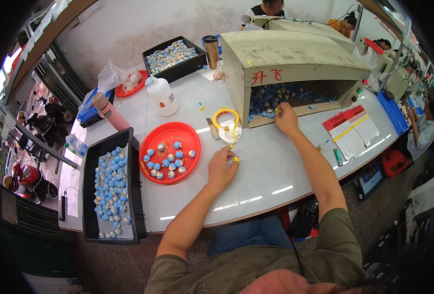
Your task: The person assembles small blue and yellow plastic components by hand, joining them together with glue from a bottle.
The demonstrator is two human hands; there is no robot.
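My left hand (221,169) rests low over the table between the red plate and the white crumpled clump. Its index finger and thumb, both with yellow tips, are apart, and I see nothing between them. My right hand (286,119) is at the front opening of a cream-coloured box booth (295,54), fingers bent together at the edge of a pile of small blue pieces (271,95). Whatever it pinches is hidden. The red plate (195,147) carries several small blue-and-cream balls (166,162). A yellow tape roll (218,117) lies by the white clump (230,133).
At left stands a black tray (137,196) of blue-and-cream balls; another black tray (197,66) sits behind. A white bottle (162,98), a pink flask (111,112) and a brown tumbler (211,51) stand upright. Right of the booth lie a red-and-white card (345,122) and a green tube (338,157).
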